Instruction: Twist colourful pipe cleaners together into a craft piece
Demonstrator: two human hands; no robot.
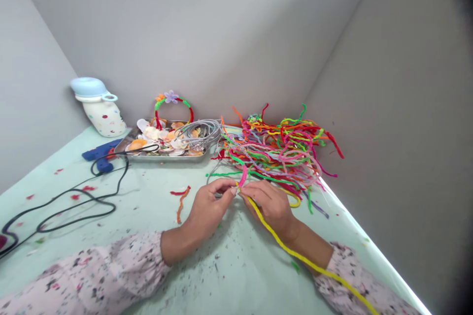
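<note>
Left hand (209, 209) and right hand (271, 204) are meeting over the pale green table (148, 206), just in front of the pile of fuzzy stems (273, 150). Left thumb and index are pinching together at the lower end of a pink wrapped piece (243, 176), which is pointing up between the hands; exact grip is partly hidden. Right thumb and fingers are clamping on a yellow fuzzy stem (275, 237) near its upper end, right beside the pink piece; its long tail is running down across the right forearm and sleeve (342, 263). Red-and-orange scrap (181, 202) is lying near the left hand, not touching. Farther back, a metal tray (166, 159) is holding shells (158, 135), with a grey wire coil (205, 133) lying over its right end. Decorated hoop (188, 103) with a purple flower (171, 97) is standing upright at the tray's back edge; can't tell if inside or behind. Blue glue gun (99, 150) is lying left of the tray, black cable (107, 202) looping forward; a blue-capped bottle (105, 115) is standing behind it
</note>
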